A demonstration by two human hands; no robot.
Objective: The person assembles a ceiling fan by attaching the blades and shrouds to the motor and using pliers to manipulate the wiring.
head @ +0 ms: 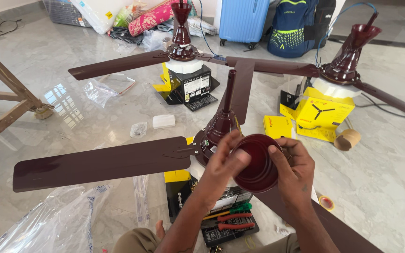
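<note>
Marble floor (71, 107) — three maroon fans (221, 126), one cup (257, 164) between both hands (296, 171).

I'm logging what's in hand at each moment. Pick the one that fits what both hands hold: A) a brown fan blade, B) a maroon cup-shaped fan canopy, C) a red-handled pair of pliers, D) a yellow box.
B: the left hand and right hand together grip the maroon cup-shaped canopy, its open mouth facing the camera.

Two fans on boxes (322, 115) stand behind the nearest fan (216, 129); pliers (228, 220) lie seemingly under it
</note>
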